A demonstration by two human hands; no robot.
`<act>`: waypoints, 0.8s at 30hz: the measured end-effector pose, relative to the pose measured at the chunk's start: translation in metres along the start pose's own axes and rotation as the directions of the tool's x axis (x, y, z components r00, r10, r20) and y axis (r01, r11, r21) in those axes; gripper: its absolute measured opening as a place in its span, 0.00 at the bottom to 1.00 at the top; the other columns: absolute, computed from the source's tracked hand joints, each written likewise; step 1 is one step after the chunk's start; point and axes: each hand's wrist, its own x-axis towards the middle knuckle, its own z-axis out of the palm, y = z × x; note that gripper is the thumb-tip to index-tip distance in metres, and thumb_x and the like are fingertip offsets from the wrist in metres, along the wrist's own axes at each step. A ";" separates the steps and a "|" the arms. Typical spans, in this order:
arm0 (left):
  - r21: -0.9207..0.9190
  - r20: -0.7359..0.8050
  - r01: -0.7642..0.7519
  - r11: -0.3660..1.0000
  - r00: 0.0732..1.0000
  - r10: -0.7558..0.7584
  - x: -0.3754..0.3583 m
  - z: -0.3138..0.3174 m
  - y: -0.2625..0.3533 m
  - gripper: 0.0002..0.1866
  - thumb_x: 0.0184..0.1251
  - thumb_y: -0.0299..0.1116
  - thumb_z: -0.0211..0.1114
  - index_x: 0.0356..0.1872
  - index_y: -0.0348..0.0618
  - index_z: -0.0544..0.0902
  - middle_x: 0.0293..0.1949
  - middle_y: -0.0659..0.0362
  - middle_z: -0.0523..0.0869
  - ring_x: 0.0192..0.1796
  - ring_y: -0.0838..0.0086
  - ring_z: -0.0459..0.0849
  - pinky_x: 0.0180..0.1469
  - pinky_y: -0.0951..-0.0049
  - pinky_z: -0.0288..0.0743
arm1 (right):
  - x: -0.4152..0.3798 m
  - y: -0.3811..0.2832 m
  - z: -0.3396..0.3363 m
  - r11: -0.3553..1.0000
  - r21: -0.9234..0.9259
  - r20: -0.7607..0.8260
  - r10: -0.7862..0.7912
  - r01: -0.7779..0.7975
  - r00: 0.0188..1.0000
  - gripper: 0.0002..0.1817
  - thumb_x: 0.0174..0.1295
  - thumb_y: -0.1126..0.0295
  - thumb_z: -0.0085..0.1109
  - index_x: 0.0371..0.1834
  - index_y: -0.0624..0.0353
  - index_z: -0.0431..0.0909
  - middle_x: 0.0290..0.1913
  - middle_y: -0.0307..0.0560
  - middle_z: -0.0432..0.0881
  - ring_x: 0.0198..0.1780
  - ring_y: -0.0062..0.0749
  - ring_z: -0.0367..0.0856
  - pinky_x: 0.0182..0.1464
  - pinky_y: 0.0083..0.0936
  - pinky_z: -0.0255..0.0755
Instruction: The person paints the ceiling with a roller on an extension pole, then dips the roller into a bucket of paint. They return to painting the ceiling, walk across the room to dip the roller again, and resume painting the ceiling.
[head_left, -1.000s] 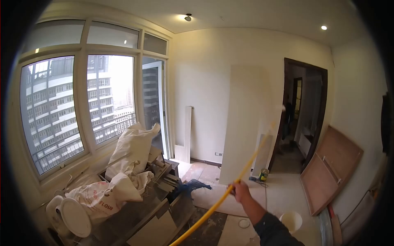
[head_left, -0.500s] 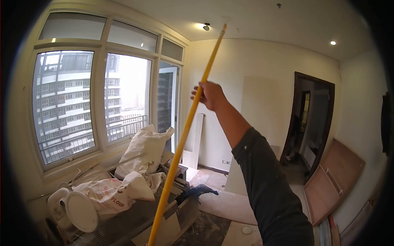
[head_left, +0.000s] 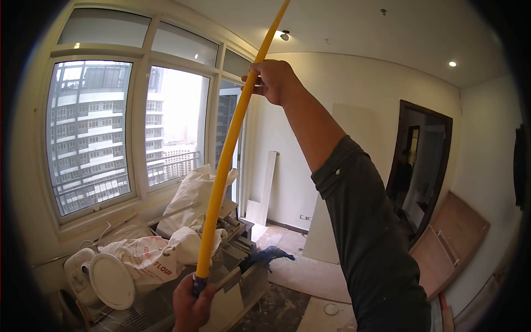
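A long yellow pole (head_left: 221,182) slants up across the view, and its top runs out past the upper edge. High on it, my right hand (head_left: 275,82) grips with thumb and fingers, the arm in a dark sleeve reaching up from the lower right. Around the dark blue lower end of the pole (head_left: 199,283), my left hand (head_left: 191,305) is closed, low in the view. Behind the pole lies a white flour sack (head_left: 146,260) with red print.
Left of the sack is a round white lid (head_left: 112,281). A large white sack (head_left: 191,199) leans by the windows (head_left: 91,138). Blue cloth or plastic (head_left: 271,255) lies on the clutter. A wooden panel (head_left: 451,238) leans near the doorway (head_left: 420,160), where a dark figure shows. Ceiling lamp (head_left: 285,36) is beyond the pole.
The pole has risen and shifted left, its top leaving the view. My right hand has moved up and left with it. My left hand has come into view at the lower end.
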 end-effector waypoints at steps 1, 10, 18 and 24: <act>0.058 0.004 -0.030 0.998 1.000 0.030 0.008 0.001 -0.002 0.15 0.62 0.37 0.68 0.44 0.37 0.83 0.23 0.65 0.78 0.27 0.81 0.74 0.32 0.75 0.70 | -0.001 -0.001 0.001 1.000 0.004 -0.001 0.002 -0.002 1.000 0.17 0.69 0.75 0.53 0.56 0.76 0.67 0.50 0.58 0.72 0.52 0.48 0.83 0.53 0.46 0.85; -0.079 0.044 -0.027 0.996 0.999 0.030 0.055 0.050 0.016 0.13 0.64 0.36 0.69 0.42 0.35 0.83 0.24 0.68 0.77 0.28 0.85 0.72 0.32 0.79 0.68 | -0.002 0.020 -0.030 0.997 -0.016 0.008 0.073 -0.073 0.997 0.16 0.71 0.73 0.55 0.55 0.74 0.69 0.50 0.55 0.74 0.50 0.47 0.84 0.56 0.42 0.82; -0.102 0.125 -0.064 0.993 0.989 0.077 0.122 0.120 0.023 0.13 0.68 0.33 0.67 0.46 0.34 0.81 0.22 0.67 0.76 0.21 0.86 0.71 0.24 0.81 0.66 | 0.010 0.075 -0.083 0.983 0.001 0.066 0.183 -0.183 0.981 0.16 0.68 0.73 0.57 0.55 0.68 0.69 0.45 0.52 0.78 0.43 0.38 0.86 0.49 0.35 0.84; -0.110 0.141 -0.038 0.993 0.989 0.054 0.175 0.183 0.020 0.12 0.70 0.33 0.66 0.46 0.34 0.80 0.20 0.66 0.75 0.17 0.84 0.70 0.20 0.80 0.64 | 0.027 0.110 -0.126 0.971 -0.016 0.025 0.238 -0.238 0.971 0.17 0.68 0.72 0.59 0.56 0.69 0.70 0.45 0.51 0.78 0.44 0.37 0.85 0.53 0.35 0.82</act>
